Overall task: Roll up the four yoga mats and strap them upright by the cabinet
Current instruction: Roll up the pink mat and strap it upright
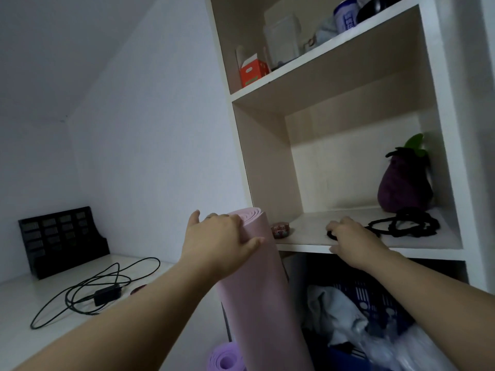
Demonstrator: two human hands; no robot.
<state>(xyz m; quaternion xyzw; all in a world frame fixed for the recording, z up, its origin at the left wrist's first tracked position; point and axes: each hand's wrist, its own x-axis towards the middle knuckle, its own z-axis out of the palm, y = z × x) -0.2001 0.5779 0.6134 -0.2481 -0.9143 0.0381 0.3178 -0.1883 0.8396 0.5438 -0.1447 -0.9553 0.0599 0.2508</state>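
A rolled pink yoga mat [263, 295] stands upright in front of the white cabinet [242, 167]. My left hand [217, 241] grips its top end, thumb on the near side. My right hand [353, 241] rests on the cabinet shelf edge, its fingers curled round one end of a black strap [331, 234]. More black straps [404, 226] lie in loops on the shelf to the right. A second rolled mat, purple [226, 357], stands low at the bottom edge, left of the pink one.
A purple eggplant plush [404, 183] sits at the back right of the shelf, a small red tin [280, 229] beside the mat's top. Below, a blue basket [372, 295] holds clothes. On the white desk [24, 311] lie a black cable with adapter [105, 293] and a black file rack [61, 239].
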